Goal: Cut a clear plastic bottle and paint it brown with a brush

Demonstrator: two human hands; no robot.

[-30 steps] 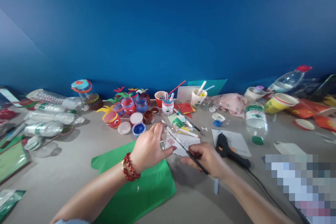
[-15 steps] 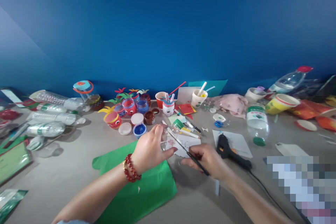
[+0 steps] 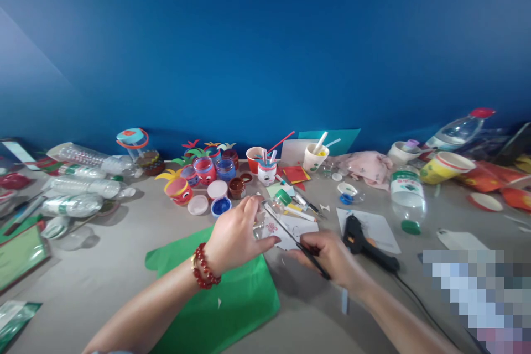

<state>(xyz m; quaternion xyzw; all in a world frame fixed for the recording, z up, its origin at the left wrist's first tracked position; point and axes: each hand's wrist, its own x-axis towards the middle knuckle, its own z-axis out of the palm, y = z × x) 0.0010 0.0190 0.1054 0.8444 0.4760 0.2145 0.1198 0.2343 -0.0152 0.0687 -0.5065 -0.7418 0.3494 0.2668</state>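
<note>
My left hand [image 3: 234,235], with a red bead bracelet at the wrist, is closed on a small clear plastic piece [image 3: 265,225] marked with red. My right hand [image 3: 329,257] grips a thin black-handled tool [image 3: 296,242] whose tip reaches up to that piece. Both hands work above a white paper sheet [image 3: 296,227] at the edge of a green paper sheet [image 3: 215,293] on the grey table.
A black glue gun [image 3: 365,240] with its cord lies right of my right hand. Behind are paint pots [image 3: 219,206], decorated jars [image 3: 178,188], cups with sticks [image 3: 314,157] and a cut bottle [image 3: 407,193]. Empty plastic bottles [image 3: 78,188] lie at left.
Both hands stay almost still on the clear piece and the tool. The view has shifted very slightly.
</note>
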